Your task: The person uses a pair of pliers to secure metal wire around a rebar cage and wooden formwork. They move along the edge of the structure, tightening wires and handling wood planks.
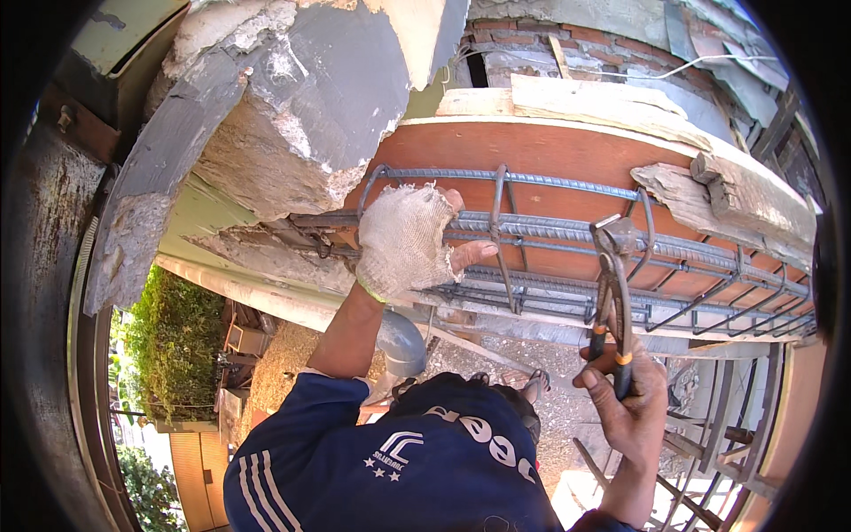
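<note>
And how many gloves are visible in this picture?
1: the white knitted glove, on the person's left hand by the ribbed steel bars. The bare right hand holds metal pincers with orange-banded handles.

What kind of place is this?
It looks like a building site, probably outdoors. A cage of ribbed steel bars runs alongside a reddish board, a rough chunk of broken concrete sits beside it, and the person's right hand holds pincers.
</note>
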### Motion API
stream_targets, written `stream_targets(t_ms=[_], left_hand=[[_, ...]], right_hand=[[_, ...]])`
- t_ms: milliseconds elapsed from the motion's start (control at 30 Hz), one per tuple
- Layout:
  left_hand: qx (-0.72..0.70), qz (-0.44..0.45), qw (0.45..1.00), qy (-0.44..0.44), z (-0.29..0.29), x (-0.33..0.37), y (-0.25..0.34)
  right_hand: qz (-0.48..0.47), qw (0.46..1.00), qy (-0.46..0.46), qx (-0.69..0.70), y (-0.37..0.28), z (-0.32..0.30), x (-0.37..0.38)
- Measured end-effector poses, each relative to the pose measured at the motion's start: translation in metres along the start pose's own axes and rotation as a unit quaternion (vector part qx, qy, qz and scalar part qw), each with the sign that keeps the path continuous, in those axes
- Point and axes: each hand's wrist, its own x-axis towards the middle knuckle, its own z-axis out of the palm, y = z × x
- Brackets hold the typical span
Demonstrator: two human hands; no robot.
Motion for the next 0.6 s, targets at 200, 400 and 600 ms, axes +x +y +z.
stream_targets(t_ms=[200, 400, 600], left_hand=[[0.022, -0.008, 1.0, 0.01, 0.006, 0.001, 0.0], [0.02, -0.013, 1.0, 0.011, 0.006, 0.003, -0.002], [0.001, -0.019, 1.0, 0.023, 0.005, 0.011, 0.0]], right_hand=[[0.062, 0.994, -0.026, -0.09, -0.016, -0.047, 0.012], [0.171, 0.973, -0.118, 0.102, 0.018, -0.028, 0.005], [0.17, 0.949, -0.177, 0.197, 0.056, 0.003, -0.002]])
